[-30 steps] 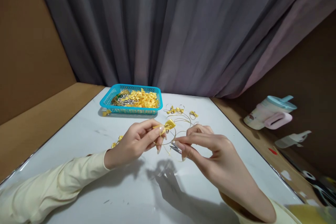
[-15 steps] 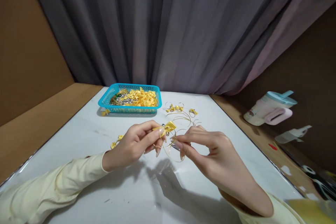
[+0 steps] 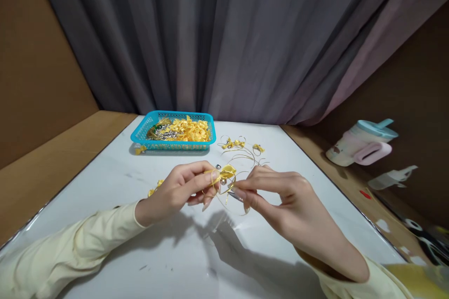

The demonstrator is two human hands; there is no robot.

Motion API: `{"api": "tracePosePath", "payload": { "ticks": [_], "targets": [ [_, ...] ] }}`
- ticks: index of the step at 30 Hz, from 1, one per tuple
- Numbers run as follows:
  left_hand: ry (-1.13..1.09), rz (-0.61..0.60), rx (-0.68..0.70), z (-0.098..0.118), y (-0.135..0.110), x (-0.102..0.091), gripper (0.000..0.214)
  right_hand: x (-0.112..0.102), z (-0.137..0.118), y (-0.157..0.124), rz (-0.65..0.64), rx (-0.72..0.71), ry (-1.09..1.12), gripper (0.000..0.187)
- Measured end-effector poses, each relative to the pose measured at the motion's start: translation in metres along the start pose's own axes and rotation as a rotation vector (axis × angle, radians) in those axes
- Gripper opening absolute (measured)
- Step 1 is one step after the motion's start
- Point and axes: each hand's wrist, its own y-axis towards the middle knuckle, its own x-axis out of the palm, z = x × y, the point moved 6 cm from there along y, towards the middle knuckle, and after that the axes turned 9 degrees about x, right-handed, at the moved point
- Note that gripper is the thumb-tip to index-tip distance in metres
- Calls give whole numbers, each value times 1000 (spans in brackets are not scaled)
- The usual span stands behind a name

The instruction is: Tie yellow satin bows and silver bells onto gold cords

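Note:
My left hand (image 3: 180, 188) is closed, thumb and forefinger pinching a yellow ribbon bow (image 3: 229, 171) above the table. Small silver bells (image 3: 223, 181) show beside the bow. Thin gold cord (image 3: 232, 188) loops around the bow and runs across to my right hand (image 3: 284, 198), whose thumb and fingertips are pinched on it. A dark, shiny metal piece (image 3: 235, 195) pokes out beneath the right fingertips; its full shape is hidden. Behind the hands, several bows with bells (image 3: 239, 143) and loose gold cords (image 3: 242, 155) lie on the white tabletop (image 3: 168, 252).
A blue basket (image 3: 171, 146) holds yellow bows, silver bells and gold cord at the back left. More bows (image 3: 154, 189) lie beyond my left wrist. On the right stand a lidded cup with a pink handle (image 3: 372, 153) and a clear bottle (image 3: 389, 180); black-handled scissors (image 3: 433, 250) lie nearer.
The gold cord loop has come closer around the bow, and the bow has turned slightly. Both hands keep their pinch with only small shifts.

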Motion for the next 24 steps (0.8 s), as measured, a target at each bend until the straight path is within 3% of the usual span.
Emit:
{"api": "tracePosePath", "payload": {
  "ticks": [13, 24],
  "targets": [
    [39, -14, -44, 1, -1, 2, 23, 0, -2, 0, -12, -4, -16, 19],
    [-21, -52, -78, -2, -1, 3, 23, -2, -4, -1, -41, -94, -60, 19]
  ]
}}
